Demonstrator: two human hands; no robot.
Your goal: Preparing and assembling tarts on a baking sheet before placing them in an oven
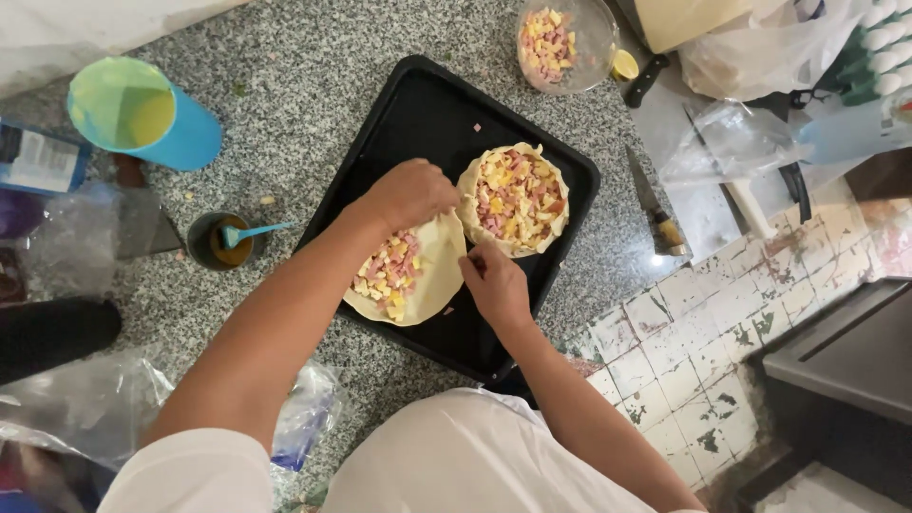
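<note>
Left hand [410,193] and right hand [494,283] each pinch the edge of the open pastry [410,280] (filled with diced ham and cheese) on the tray [418,114], beside a folded pastry [514,199].

From my seat, bare floor shows on the black metal baking tray [418,114] toward eleven o'clock. At three, the folded round pastry with ham and cheese [514,199] blocks. At nine, a small dark sauce cup with blue brush [220,241] stands just off the tray; a knife [655,211] lies beyond the pastry.
</note>
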